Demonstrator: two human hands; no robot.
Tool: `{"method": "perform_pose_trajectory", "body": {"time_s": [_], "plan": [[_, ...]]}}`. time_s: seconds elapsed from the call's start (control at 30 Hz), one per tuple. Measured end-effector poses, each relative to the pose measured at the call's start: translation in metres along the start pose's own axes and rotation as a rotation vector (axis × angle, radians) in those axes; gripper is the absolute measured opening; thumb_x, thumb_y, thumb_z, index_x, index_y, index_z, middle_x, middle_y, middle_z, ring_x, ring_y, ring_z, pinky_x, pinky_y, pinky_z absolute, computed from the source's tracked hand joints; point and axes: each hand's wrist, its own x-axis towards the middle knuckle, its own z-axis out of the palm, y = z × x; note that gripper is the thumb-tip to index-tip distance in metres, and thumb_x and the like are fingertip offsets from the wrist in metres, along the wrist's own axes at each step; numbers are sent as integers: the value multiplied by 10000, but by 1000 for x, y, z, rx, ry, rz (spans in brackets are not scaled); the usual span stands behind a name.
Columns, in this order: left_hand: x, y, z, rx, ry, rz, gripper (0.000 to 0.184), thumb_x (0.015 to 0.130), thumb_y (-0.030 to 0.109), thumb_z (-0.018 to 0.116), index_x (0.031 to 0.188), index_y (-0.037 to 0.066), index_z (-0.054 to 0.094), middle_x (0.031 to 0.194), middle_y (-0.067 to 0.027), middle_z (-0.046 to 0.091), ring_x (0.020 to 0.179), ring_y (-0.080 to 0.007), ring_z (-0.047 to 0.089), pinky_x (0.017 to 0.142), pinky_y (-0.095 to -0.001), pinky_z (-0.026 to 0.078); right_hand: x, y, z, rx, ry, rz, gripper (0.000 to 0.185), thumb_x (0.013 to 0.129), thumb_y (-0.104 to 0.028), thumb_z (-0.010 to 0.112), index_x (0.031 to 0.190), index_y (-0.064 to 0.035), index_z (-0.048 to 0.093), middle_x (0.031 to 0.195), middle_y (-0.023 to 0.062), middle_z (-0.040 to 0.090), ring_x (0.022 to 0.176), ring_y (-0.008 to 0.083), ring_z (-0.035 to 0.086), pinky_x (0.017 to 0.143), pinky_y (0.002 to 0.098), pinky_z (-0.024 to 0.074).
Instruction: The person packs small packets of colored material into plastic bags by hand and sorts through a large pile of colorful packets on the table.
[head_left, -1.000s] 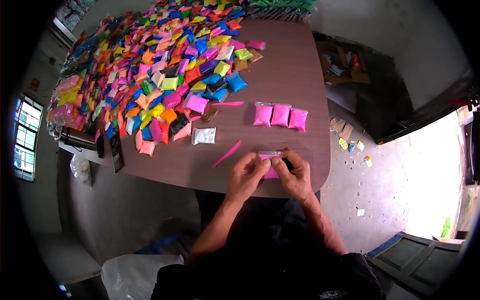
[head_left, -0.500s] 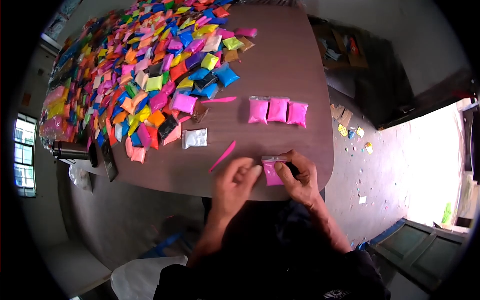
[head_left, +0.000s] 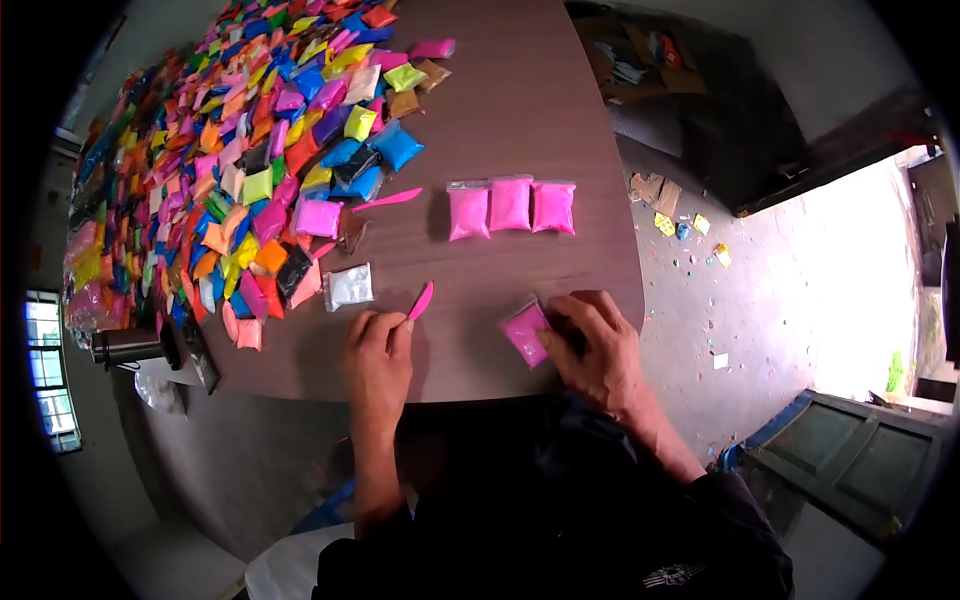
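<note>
My left hand (head_left: 378, 352) is closed at the table's front edge, its fingertips pinching the lower end of a small pink plastic knife (head_left: 424, 298). My fingers cover the rest of that knife. At the right, my right hand (head_left: 600, 350) grips a small clear zip bag of pink clay (head_left: 525, 332) between thumb and fingers. This bag is tilted. Beyond it, three similar pink bags (head_left: 510, 205) lie side by side. A second pink knife (head_left: 390, 199) rests farther back, near the heap. A bag of white material (head_left: 348, 287) lies just beyond my left hand.
A large heap of colourful small bags (head_left: 250, 150) covers the left side of the brown table (head_left: 520, 80). A dark metallic cylinder (head_left: 130, 346) stands at the left edge. Scraps and a piece of cardboard (head_left: 655, 190) lie on the floor to the right.
My left hand has moved left, away from the pink bag, and taken hold of the nearer pink knife. The bag in my right hand has tilted. The whole view has shifted.
</note>
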Motion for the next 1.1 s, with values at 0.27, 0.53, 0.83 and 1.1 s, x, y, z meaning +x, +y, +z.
{"method": "perform_pose_trajectory", "body": {"time_s": [0.27,0.53,0.83,1.1], "plan": [[3,13,-2,119,-40,218,93,909,51,703,921,26,614,887,-127,655,759,-367,650,645,-436,509,-13,3,-5,-127,-106,-235,422,688,-104,862,1084,-100,716,1182,99,656,989,287,669,792,383,585],[-15,61,26,-291,-315,122,160,936,26,684,1095,32,671,886,-153,709,801,-304,718,697,-374,549,-13,6,1,-168,-96,-301,449,650,-191,883,1067,-114,736,1122,53,685,917,246,671,785,356,579],[6,51,37,-206,-188,209,65,889,19,733,948,7,708,859,-149,698,748,-313,697,662,-369,538,-12,5,-1,-163,-112,-298,480,644,-233,898,1076,-102,736,1145,49,696,921,246,657,790,350,573],[1,67,49,-244,-207,282,50,883,59,738,915,65,699,822,-117,674,753,-353,662,654,-420,539,-15,8,-2,-167,-144,-288,534,660,-280,880,1146,-131,718,1233,25,663,954,244,650,799,360,562]]}}
